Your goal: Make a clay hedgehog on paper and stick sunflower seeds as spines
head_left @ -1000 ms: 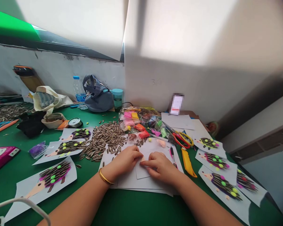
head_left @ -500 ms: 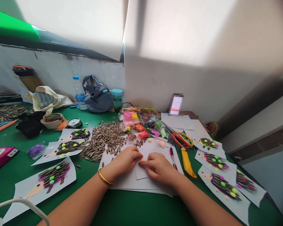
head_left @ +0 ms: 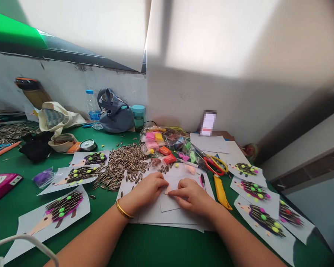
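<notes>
A small sheet of white paper (head_left: 167,204) lies on larger white sheets in front of me. On it sits a little peach piece of modelling clay (head_left: 167,190). My right hand (head_left: 193,194) touches the clay with its outstretched index finger, the thumb apart below and the other fingers bent. Across from it, my left hand (head_left: 152,188) lies on the paper's left side, fingers extended and slightly bent towards the clay, gripping nothing visible. A black pen (head_left: 202,181) lies right of my right hand. More peach clay (head_left: 189,170) is behind it.
Sunflower seeds (head_left: 125,163) are heaped behind my left hand. Bagged coloured clay (head_left: 161,142) lies at the back. Red-handled scissors (head_left: 213,167) and a yellow cutter (head_left: 221,193) are at right. Hedgehog pictures (head_left: 64,207) flank both sides. A blue bag (head_left: 117,118) stands by the wall.
My right hand has shifted slightly right and its index finger has drawn back a little, so more of the peach clay shows. My left hand stays in place.
</notes>
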`<state>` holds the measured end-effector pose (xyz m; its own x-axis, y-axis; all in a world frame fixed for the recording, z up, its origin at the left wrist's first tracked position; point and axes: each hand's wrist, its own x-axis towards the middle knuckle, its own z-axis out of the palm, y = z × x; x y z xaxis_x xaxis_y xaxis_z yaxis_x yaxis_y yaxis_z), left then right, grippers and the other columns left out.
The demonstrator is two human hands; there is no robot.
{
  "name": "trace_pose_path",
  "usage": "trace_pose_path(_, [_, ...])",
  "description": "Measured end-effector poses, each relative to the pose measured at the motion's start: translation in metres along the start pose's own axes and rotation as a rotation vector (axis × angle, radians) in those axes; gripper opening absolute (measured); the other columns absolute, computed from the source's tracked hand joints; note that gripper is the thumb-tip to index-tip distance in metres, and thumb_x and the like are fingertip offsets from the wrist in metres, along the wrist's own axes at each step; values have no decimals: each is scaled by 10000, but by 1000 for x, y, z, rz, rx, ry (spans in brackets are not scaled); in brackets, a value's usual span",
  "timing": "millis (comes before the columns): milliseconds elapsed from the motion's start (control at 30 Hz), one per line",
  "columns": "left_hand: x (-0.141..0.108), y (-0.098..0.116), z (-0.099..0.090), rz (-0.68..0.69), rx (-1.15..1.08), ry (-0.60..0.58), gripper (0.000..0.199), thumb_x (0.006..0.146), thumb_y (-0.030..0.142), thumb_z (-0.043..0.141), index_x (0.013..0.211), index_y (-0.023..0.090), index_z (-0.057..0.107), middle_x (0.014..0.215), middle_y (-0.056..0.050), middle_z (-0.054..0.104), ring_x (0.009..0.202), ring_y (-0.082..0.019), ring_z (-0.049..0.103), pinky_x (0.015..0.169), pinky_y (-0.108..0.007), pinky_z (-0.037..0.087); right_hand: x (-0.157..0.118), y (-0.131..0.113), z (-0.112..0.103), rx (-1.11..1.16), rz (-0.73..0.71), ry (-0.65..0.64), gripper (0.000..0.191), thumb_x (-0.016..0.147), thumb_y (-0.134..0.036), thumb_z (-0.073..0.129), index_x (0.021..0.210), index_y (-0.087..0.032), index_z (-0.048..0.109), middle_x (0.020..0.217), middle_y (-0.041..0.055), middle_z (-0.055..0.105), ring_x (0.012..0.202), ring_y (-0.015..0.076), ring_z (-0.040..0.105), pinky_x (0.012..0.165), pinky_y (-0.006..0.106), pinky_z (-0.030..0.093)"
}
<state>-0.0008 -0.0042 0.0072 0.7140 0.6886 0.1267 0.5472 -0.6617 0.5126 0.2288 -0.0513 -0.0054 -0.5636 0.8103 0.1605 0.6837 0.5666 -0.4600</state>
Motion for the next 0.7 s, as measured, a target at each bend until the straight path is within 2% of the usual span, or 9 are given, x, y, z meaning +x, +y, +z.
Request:
trace_pose_path(367, [-1, -2, 2, -3, -13, 24, 246, 914, 199, 552, 1062, 215, 748, 1030, -87, 658, 936, -197, 614, 833, -297, 485, -2, -1, -12, -16, 6, -36, 342, 910, -214, 586, 1199, -349, 708, 940, 52, 600, 896, 188, 549, 818, 328, 417])
trace_pose_path(533, [-1, -1, 1, 8, -17, 18, 231, 917, 204, 556, 1037, 209, 753, 996, -80, 650, 922, -195, 608, 832, -297, 476, -2, -6, -11, -62, -13, -62, 330, 900, -242, 616, 1185, -380, 709, 955, 48, 602, 911, 196, 542, 857, 355, 399])
trace_pose_path(700, [-1, 0, 0, 12, -13, 17, 226, 917, 200, 554, 1019, 215, 754, 998, -78, 643, 916, -189, 608, 817, -286, 474, -2, 1, -10, -48, 9, -46, 352, 902, -214, 595, 1203, -361, 703, 947, 51, 601, 899, 192, 545, 824, 339, 410])
